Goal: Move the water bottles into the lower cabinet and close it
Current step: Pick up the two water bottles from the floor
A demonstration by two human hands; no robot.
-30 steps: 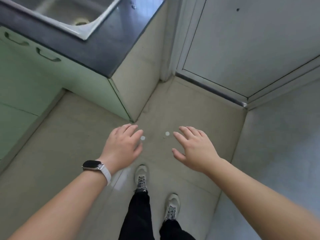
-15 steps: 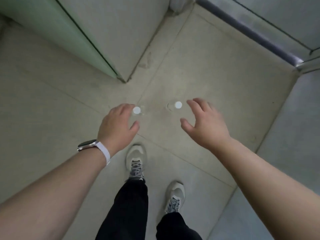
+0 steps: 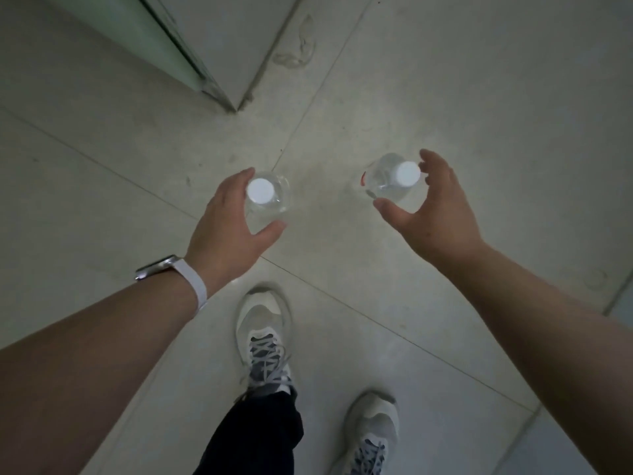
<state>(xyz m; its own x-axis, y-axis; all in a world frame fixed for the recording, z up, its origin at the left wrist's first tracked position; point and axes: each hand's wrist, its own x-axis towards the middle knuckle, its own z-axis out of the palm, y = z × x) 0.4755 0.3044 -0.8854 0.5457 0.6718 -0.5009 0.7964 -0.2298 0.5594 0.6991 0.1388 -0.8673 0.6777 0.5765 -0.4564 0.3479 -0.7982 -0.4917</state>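
Two clear water bottles with white caps stand upright on the tiled floor, seen from above. My left hand (image 3: 226, 228), with a watch on its wrist, cups the left bottle (image 3: 265, 197): fingers on its left side, thumb just below it, not closed on it. My right hand (image 3: 431, 214) is spread around the right bottle (image 3: 390, 183), which has a red mark on its side. Its thumb lies at the bottle's lower edge and its fingertips are beside the cap. The pale green lower cabinet (image 3: 161, 39) shows only its bottom corner at the upper left.
My two feet in light sneakers (image 3: 263, 337) stand just behind the bottles. The cabinet's corner (image 3: 233, 104) reaches the floor close above the left bottle. A stain (image 3: 294, 46) marks the floor beside the cabinet. A wall edge runs along the lower right.
I have bent lower and both hands have come down around the bottles, which look much larger now. The sink and door have left the view.
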